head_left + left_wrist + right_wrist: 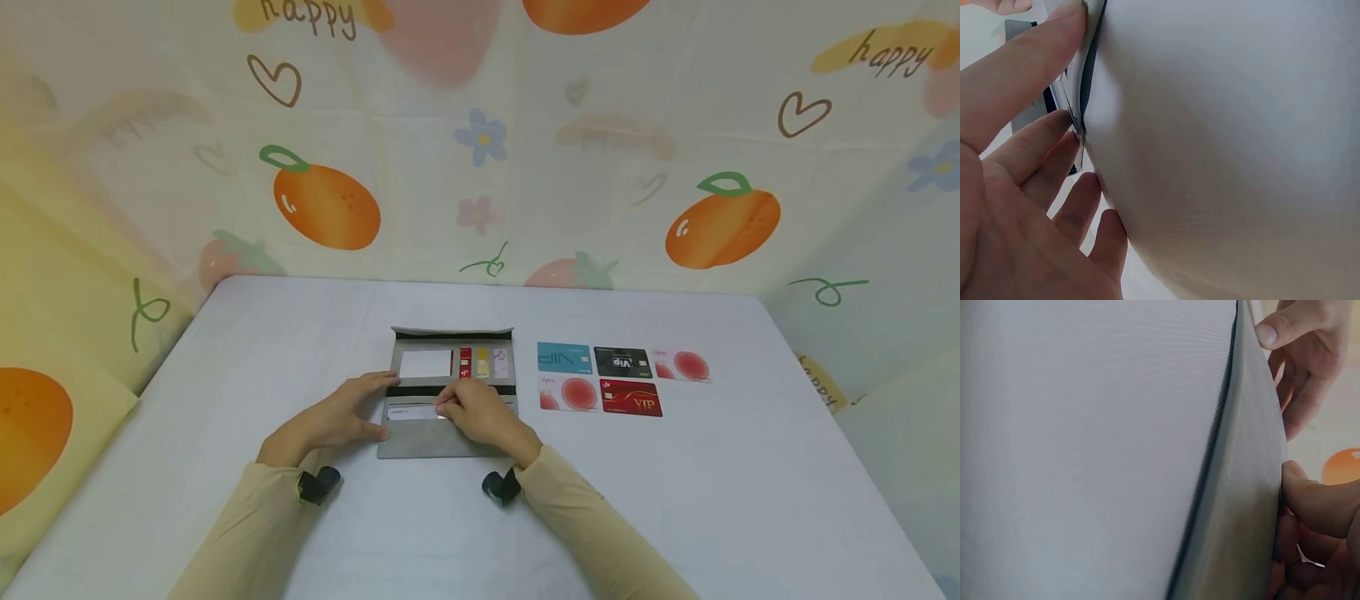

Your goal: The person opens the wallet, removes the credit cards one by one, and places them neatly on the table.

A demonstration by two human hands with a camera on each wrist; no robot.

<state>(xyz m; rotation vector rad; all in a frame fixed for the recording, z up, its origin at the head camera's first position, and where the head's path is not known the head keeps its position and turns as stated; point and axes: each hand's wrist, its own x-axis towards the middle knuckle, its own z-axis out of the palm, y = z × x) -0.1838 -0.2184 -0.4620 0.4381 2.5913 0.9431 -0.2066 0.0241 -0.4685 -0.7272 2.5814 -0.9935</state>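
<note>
A grey wallet (420,440) lies unfolded on the table, with a white card (408,412) partly in a slot of its lower half. My right hand (480,412) is over this half, thumb and curled index finger pinching the card's right end; the fingers cover that end. My left hand (341,417) rests along the wallet's left edge, thumb and fingers spread and touching it. In the left wrist view, the left thumb (1054,37) lies on the wallet's edge. The upper half holds a white insert (426,364) and several narrow colored card edges (482,363).
Right of the wallet lie a blue VIP card (564,358), a black Vip card (622,362), a red VIP card (631,398) and two white cards with pink circles (681,365). A patterned cloth (480,200) hangs behind the white table (375,533).
</note>
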